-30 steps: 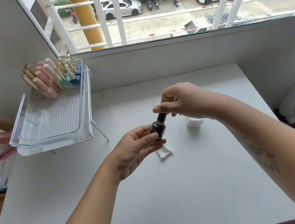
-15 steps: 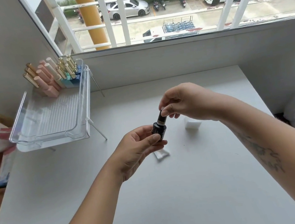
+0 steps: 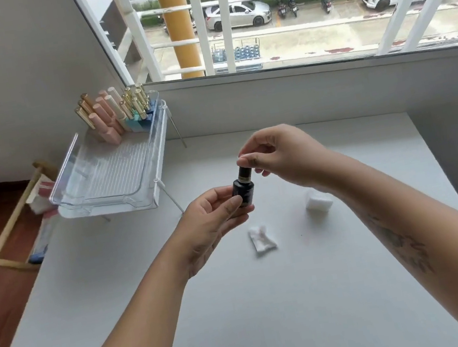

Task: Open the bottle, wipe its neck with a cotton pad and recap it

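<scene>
White counter point(image 3: 303, 297) runs from the window wall toward the camera, its near half bare. Above its middle, the left hand point(image 3: 213, 230) grips the dark bottle point(image 3: 243, 192) upright by its body, while the right hand point(image 3: 277, 159) pinches the cap point(image 3: 245, 172) from above. A crumpled pad point(image 3: 261, 239) lies just below; a pad stack point(image 3: 318, 203) sits right. A clear tray point(image 3: 109, 190) overhangs the left edge.

A clear plastic tray point(image 3: 107, 178) on thin wire legs stands at the far left of a white bench point(image 3: 244, 307), holding upright pink, cream and gold-capped tubes point(image 3: 113, 114) at its back end. Beyond the window point(image 3: 300, 10), parked cars point(image 3: 237, 15) and motorbikes point(image 3: 286, 6) line a wet street.
</scene>
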Demonstrator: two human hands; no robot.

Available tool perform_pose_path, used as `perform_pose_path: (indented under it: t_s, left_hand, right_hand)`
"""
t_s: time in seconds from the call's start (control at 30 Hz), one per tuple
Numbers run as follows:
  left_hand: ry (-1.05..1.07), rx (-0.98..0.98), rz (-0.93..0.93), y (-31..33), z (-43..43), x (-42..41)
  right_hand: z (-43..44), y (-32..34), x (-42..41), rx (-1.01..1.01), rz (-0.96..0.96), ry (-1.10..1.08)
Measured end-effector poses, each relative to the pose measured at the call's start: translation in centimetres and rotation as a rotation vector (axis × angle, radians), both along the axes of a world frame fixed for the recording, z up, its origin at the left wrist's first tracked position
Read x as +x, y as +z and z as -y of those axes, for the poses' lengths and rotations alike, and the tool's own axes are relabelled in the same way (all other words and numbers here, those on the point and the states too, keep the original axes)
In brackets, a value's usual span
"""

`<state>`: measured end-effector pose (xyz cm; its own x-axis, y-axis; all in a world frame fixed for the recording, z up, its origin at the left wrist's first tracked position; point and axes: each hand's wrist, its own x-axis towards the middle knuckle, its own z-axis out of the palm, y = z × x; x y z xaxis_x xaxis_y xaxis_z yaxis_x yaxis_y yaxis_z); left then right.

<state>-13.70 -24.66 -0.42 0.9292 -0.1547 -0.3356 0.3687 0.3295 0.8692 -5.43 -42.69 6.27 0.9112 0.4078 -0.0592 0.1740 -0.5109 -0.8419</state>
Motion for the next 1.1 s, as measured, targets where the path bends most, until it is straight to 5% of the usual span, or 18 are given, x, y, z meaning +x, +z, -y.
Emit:
perform_pose_path:
  t_s: [0.43, 0.63, 0.87, 1.1]
  left_hand:
    - [0.381, 0.655, 0.188, 4.9, -15.7, 6.3]
    - [0.271, 1.011, 0.089, 2.0, -21.4, 9.7]
    - [0.156, 1.106, 0.028, -1.0, -23.1, 11.2]
    - [0.142, 1.136, 0.077, -1.6, -24.2, 11.6]
  right_hand:
    - [-16.1, 4.9, 7.6, -0.033, 0.303, 0.063]
    - [-24.0, 2.0, 10.8, -0.200, 0.329, 0.058]
    - [-29.2, -1.7, 13.4, -0.412, 0.259, 0.014]
    - [-30.8, -1.8, 13.6, -0.404, 0.214, -0.015]
